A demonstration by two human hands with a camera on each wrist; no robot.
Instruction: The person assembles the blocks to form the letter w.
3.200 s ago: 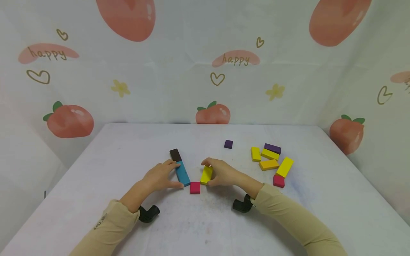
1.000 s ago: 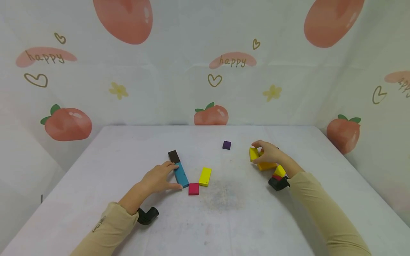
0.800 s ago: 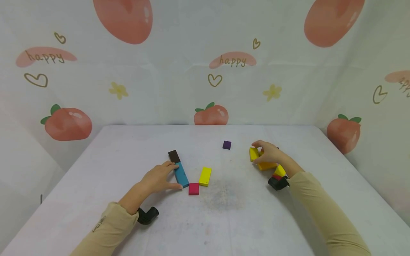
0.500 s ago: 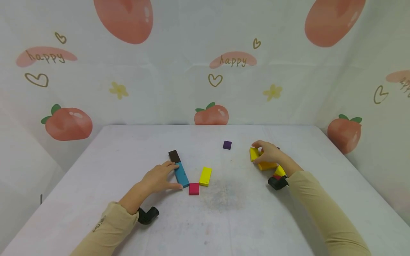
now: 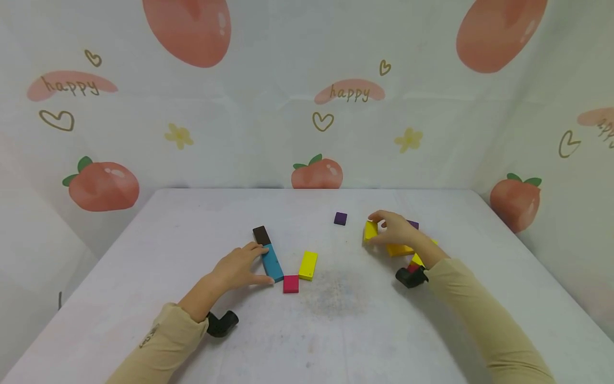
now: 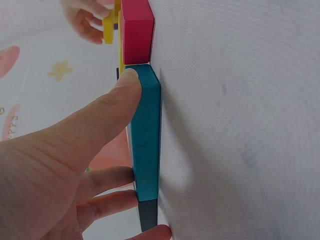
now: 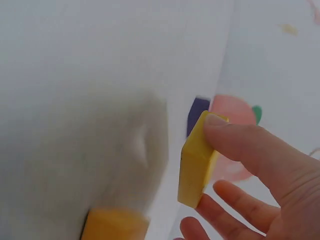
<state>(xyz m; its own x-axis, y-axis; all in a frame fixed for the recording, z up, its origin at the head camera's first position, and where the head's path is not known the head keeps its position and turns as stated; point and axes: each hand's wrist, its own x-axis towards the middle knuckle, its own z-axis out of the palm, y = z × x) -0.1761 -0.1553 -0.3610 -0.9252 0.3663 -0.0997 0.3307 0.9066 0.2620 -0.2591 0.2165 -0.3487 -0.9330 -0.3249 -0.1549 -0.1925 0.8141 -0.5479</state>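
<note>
My left hand [image 5: 236,266] rests beside a blue block [image 5: 272,264]. In the left wrist view its straight thumb lies on the blue block near one end, and fingertips touch the edge farther along. A dark brown block [image 5: 261,235] continues the line at the far end. A red block [image 5: 290,284] meets the near end, with a yellow block [image 5: 308,265] at its right corner. My right hand [image 5: 395,230] pinches another yellow block [image 7: 196,162] between thumb and fingers; in the right wrist view it is off the table.
A small purple block [image 5: 340,218] lies toward the back. Under and behind the right hand are an orange-yellow block [image 5: 400,250], a purple block [image 5: 413,224] and a red block [image 5: 412,268], partly hidden. Black wrist mounts [image 5: 222,324] hang below both sleeves.
My right hand left the yellow block beside the red one, moved right to the pile, and took another yellow block, now shifted slightly left. The left hand has stayed at the blue block.
</note>
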